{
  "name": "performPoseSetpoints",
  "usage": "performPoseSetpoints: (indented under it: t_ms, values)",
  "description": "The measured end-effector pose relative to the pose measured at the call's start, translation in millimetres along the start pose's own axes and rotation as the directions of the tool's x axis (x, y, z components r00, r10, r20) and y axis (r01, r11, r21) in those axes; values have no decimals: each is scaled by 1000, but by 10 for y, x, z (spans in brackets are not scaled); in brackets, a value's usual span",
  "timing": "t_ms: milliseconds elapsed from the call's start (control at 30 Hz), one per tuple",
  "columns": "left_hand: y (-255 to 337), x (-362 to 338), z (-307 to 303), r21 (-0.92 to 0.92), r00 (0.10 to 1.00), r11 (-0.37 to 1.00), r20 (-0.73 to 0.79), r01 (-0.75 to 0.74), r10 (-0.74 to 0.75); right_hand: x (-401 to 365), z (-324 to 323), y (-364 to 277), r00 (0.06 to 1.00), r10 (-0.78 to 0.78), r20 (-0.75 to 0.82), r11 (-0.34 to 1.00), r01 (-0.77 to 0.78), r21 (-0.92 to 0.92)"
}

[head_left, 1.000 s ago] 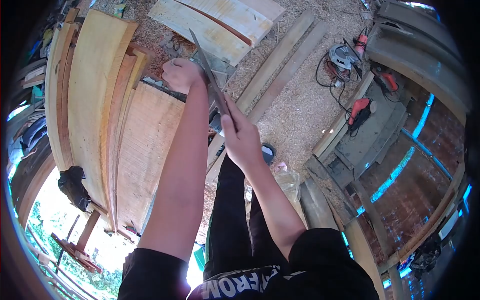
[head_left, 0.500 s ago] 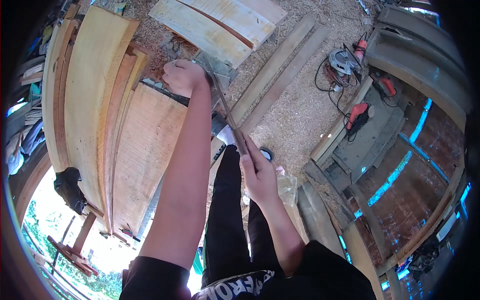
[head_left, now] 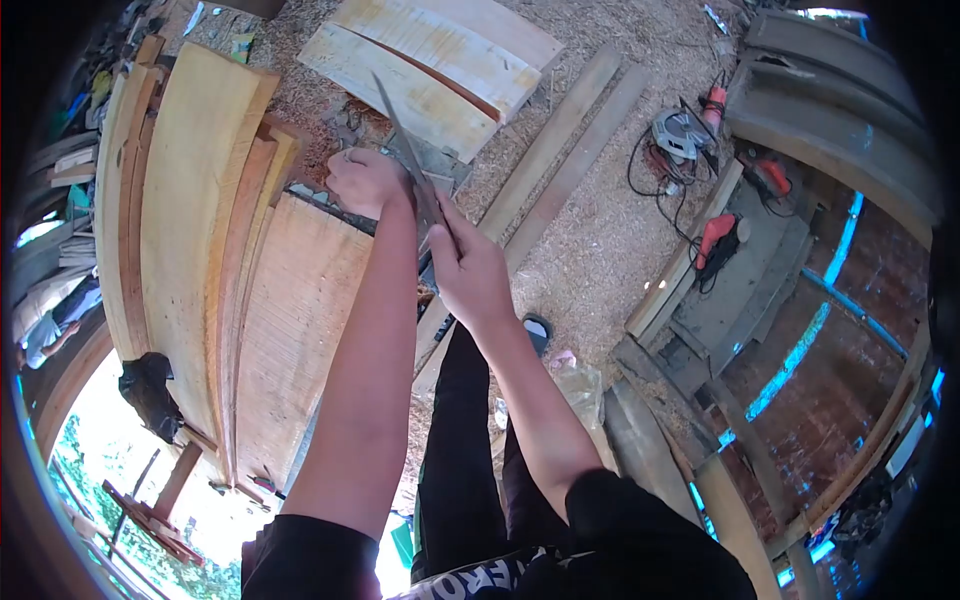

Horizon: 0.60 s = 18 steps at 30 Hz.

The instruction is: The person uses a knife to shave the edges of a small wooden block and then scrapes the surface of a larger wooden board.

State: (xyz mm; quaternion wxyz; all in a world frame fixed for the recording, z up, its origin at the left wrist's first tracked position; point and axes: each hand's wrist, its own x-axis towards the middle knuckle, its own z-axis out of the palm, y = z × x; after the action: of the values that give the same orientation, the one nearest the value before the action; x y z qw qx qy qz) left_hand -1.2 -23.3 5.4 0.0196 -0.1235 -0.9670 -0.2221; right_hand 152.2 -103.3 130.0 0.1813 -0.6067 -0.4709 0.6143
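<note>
My right hand (head_left: 468,272) is closed round the near end of a long, narrow, tapered metal tool (head_left: 402,140). The tool slants up and leftward, its thin tip reaching past my left hand (head_left: 366,182). That left hand is curled into a fist right beside the tool, above the dark far edge of a wide wooden board (head_left: 300,300). Whatever sits inside the left fist is hidden, and I cannot tell what it is. My right wrist lies to the right of my left forearm, close to it.
Thick curved planks (head_left: 200,170) stand on the left. Pale boards (head_left: 420,85) and two long strips (head_left: 560,150) lie on the shavings-covered floor. To the right are a circular saw (head_left: 680,135) and a red power tool (head_left: 716,238) with trailing cords.
My right hand has moved forward and left with the metal tool, close to my left hand, so the tip now extends well beyond it. The left fist stays nearly in place.
</note>
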Motion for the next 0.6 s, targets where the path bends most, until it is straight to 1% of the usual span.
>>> performPoseSetpoints:
  t_ms: [33, 100, 133, 200, 233, 267, 333, 367, 400, 467, 500, 567, 600]
  values:
    - [-1, 19, 5, 6, 1000, 1000, 10, -9, 9, -76, 5, 20, 1000, -7, 5, 1000, 7, 5]
    - [-36, -11, 7, 19, 1000, 1000, 28, -12, 12, -487, -83, 142, 998, -18, -66, 1000, 16, -23]
    - [-20, -6, 19, 0, 999, 1000, 32, -19, 19, -660, -149, 205, 998, -27, -65, 999, 25, -24]
    - [-10, 16, 33, -14, 999, 999, 36, -31, 31, -952, -231, 306, 999, 30, -21, 995, -28, 98]
    - [-18, 5, 23, -26, 998, 999, 40, -36, 37, -885, -232, 257, 1000, 2, -22, 1000, -1, 20]
    - [-21, -13, 8, -40, 998, 998, 43, -40, 42, -674, -169, 202, 1000, 4, -20, 1000, -3, 19]
    - [2, -58, -11, -40, 999, 999, 43, -16, 17, -150, 34, 51, 990, -104, -95, 994, 105, 3]
    - [17, -25, -24, -39, 999, 999, 37, -1, 2, -57, 103, 87, 987, -119, -107, 991, 125, 47]
    - [43, 14, -28, -42, 999, 999, 35, -9, 10, -180, 80, 117, 986, -122, -112, 990, 128, 54]
    - [34, -13, -51, 2, 997, 1000, 74, -10, 10, -700, -84, 253, 997, -33, -77, 999, 32, -11]
    - [48, -13, -45, -2, 997, 1000, 72, -8, 9, -774, -114, 279, 996, -38, -77, 999, 37, -13]
    - [39, -33, -50, -60, 999, 998, 43, -9, 12, -906, -159, 299, 997, 0, -74, 1000, -2, -29]
    - [47, -4, -36, -61, 999, 998, 40, -7, 9, -947, -176, 297, 997, 19, -72, 999, -21, -37]
